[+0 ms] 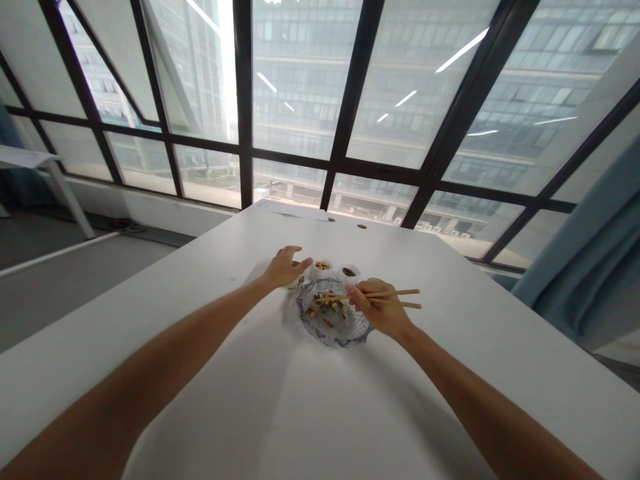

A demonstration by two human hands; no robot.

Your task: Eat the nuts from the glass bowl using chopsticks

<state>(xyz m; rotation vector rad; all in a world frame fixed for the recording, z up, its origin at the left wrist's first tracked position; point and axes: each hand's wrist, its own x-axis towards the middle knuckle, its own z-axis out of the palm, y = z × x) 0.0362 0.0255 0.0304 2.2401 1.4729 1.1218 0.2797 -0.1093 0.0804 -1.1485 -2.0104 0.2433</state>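
My right hand [377, 307] grips a pair of wooden chopsticks [400, 298]. Their tips reach down into a clear, scallop-edged glass bowl [313, 328], among small brown and pale pieces [327, 321]. At the bowl's upper left, my left hand [285, 268] has its thumb and fingers apart beside a small pale cup [296, 283] with a dark mark. That hand partly covers the cup, and whether they touch is unclear. Behind the bowl stand a white cup of yellowish pieces [321, 269] and a white cup of dark brown pieces [349, 274].
All of this stands on a white table [230, 413]. Papers [295, 211] lie at its far end, near a round brown spot [362, 227]. Dark-framed windows [300, 80] rise beyond. A blue curtain [585, 267] hangs at right, and another white table [25, 158] is at left.
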